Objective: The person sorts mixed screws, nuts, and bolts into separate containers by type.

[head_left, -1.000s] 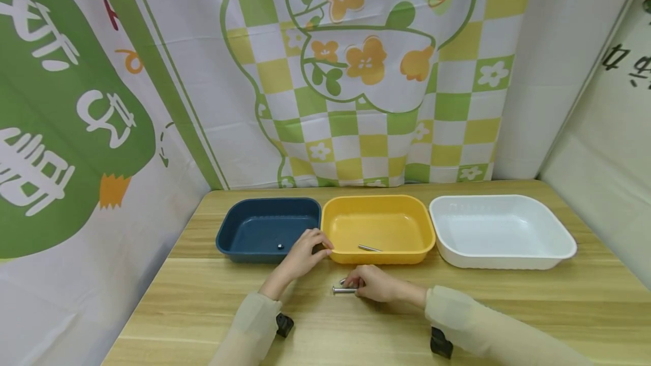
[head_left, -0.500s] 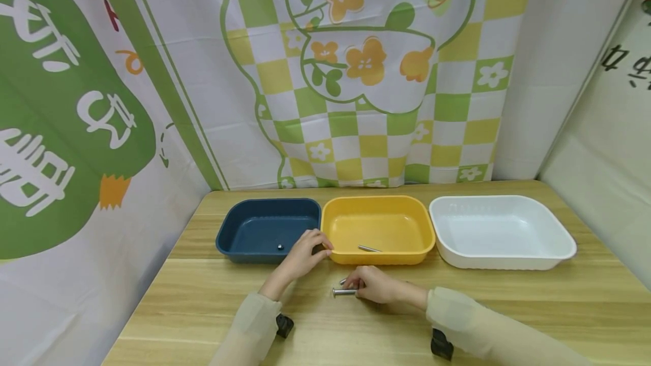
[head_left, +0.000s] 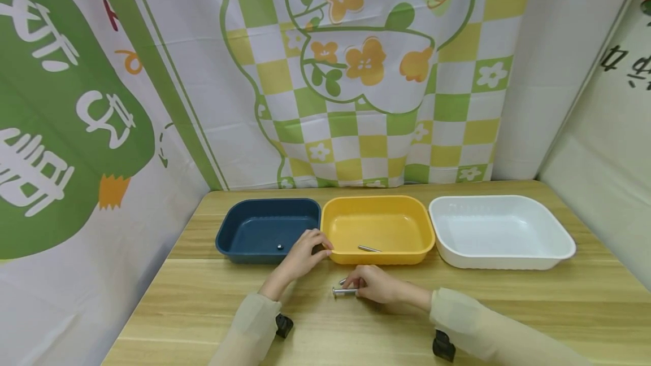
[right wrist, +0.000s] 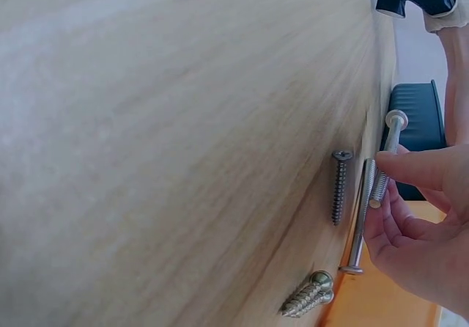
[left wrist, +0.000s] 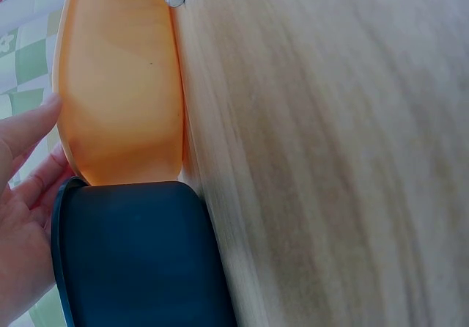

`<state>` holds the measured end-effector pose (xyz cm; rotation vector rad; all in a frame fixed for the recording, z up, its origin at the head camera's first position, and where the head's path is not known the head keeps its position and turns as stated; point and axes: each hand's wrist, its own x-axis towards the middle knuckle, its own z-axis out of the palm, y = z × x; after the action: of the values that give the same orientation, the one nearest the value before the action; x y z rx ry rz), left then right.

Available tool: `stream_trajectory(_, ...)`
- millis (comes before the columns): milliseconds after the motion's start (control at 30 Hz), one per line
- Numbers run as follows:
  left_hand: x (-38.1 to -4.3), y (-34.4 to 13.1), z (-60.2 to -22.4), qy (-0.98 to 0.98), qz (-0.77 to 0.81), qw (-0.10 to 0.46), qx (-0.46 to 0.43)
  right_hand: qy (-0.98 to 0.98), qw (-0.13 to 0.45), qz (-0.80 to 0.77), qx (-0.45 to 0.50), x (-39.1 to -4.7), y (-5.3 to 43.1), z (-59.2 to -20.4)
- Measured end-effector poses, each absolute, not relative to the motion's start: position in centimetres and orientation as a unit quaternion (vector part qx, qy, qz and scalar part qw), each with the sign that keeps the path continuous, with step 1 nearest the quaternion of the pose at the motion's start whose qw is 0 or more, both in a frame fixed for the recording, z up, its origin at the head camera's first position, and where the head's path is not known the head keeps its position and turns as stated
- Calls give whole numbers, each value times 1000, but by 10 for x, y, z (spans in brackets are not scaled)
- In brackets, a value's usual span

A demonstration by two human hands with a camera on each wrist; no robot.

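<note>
Printed cloths (head_left: 371, 100) hang around a wood-grain table (head_left: 325, 332) bearing a navy tray (head_left: 246, 257), a yellow tray (head_left: 378, 258) and a white tray (head_left: 500, 262). The left hand (head_left: 303, 252), thumb and fingers apart, touches the yellow tray's rim; in front of it the right hand (head_left: 375, 285) pinches a bolt (right wrist: 393, 136) between thumb and fingers.

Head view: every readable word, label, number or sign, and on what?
"ucky", on the back curtain, cut by the top edge.
Left curtain: white characters and coloured marks, too tilted to read surely.
Right curtain: black characters, cut off, unreadable.
Blue tray, yellow tray, white tray: none visible.
</note>
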<state>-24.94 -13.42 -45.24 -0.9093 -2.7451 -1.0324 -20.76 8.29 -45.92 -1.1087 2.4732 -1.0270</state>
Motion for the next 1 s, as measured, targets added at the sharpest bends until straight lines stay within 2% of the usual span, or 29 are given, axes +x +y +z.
stream_trajectory(1000,-249,-134,-452,-892,-332,39,-303,844,91,-370,-378,-202,99,-441)
